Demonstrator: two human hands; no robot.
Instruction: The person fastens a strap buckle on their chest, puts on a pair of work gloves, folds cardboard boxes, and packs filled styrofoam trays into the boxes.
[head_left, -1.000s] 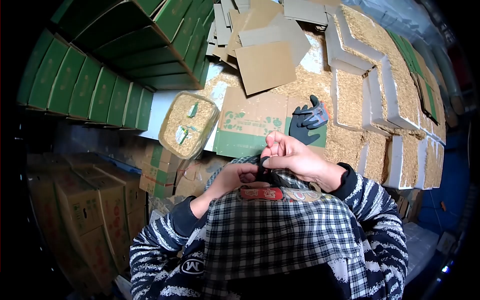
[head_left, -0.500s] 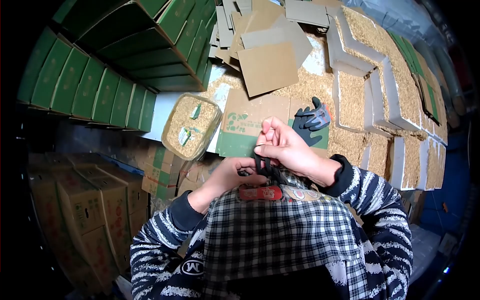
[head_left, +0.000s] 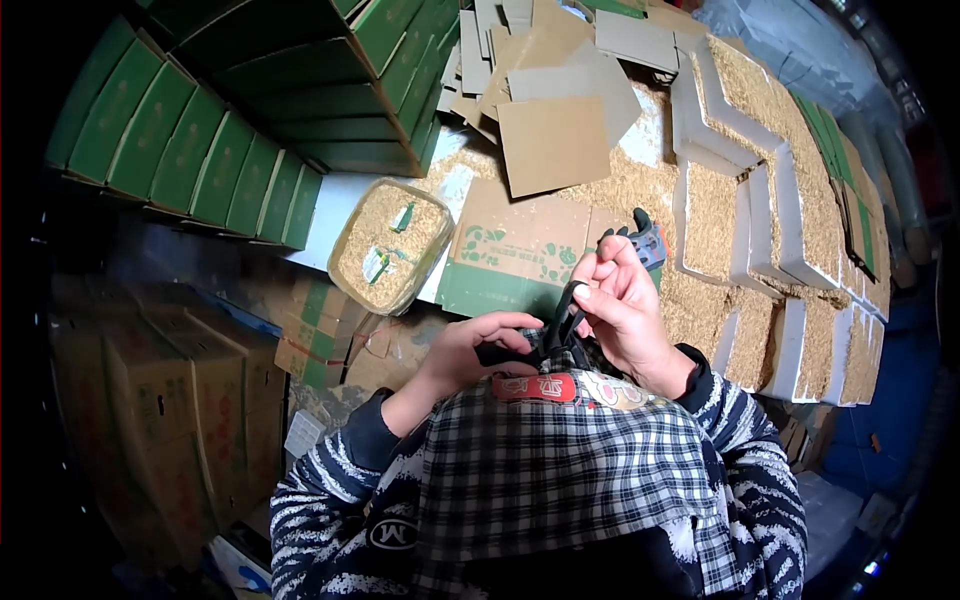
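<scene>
My right hand [head_left: 628, 312] pinches a looped black strap [head_left: 562, 312] between thumb and fingertips, in front of my waist. My left hand [head_left: 468, 352] is curled beside the strap's lower part, with black material showing inside its fingers. Below both hands hangs a black-and-white checked apron [head_left: 560, 450] with a red printed patch [head_left: 535, 387] near its top edge. Where the strap joins the cloth is hidden by folds. Just beyond my right hand, a dark work glove [head_left: 649, 243] lies on a flat green-and-brown cardboard box [head_left: 510, 245].
A clear tub [head_left: 345, 225] of grain-like flakes with small packets stands left of the cardboard. Green boxes [head_left: 190, 150] are stacked at the left, brown cartons [head_left: 160, 400] below them. Cardboard sheets [head_left: 555, 145] lie at the back; white flake-filled trays [head_left: 790, 240] line the right.
My right hand has shifted right with the strap, away from my left hand. My left fingers have straightened somewhat. The camera view has turned slightly.
</scene>
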